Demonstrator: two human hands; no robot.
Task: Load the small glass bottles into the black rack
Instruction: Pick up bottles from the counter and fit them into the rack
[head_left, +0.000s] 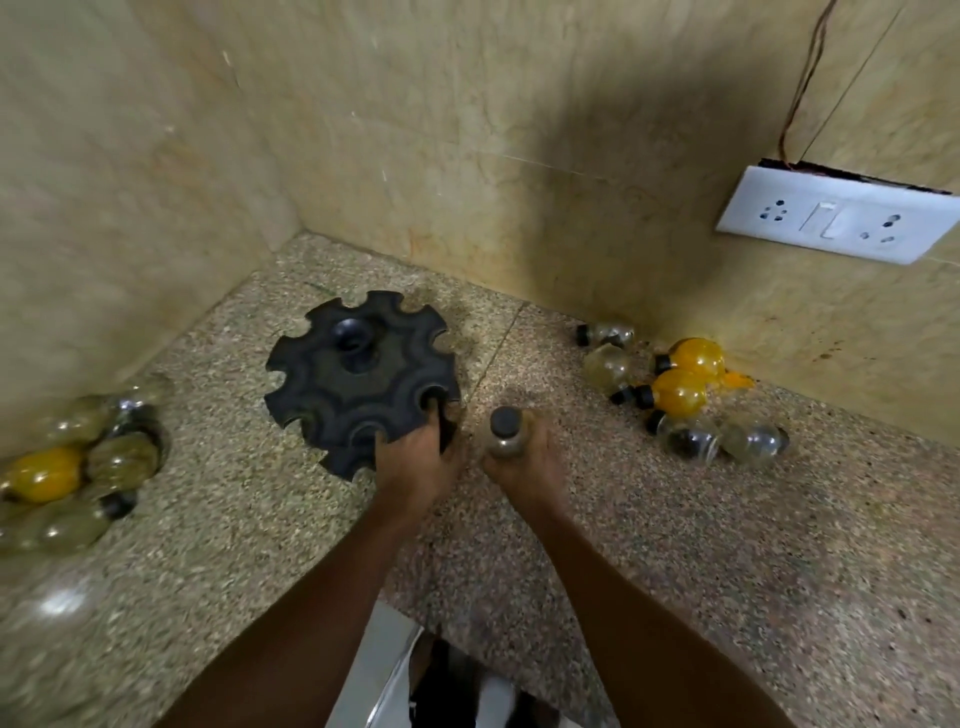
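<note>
Head view of a speckled stone counter (675, 545) set in a tiled corner. The left hand (410, 462) grips the near rim of the black rack (358, 374), a round notched disc with a central hub, its fingers curled into the edge notches. Just beside it, the right hand (524, 467) holds one small glass bottle (505, 434) upright, black cap on top, apart from the rack. Further bottles lie on their sides in two clusters: one at right (680, 395) near the wall, one at left (67, 467), some yellow-filled. A white socket plate (836, 215) is mounted on the right wall.
</note>
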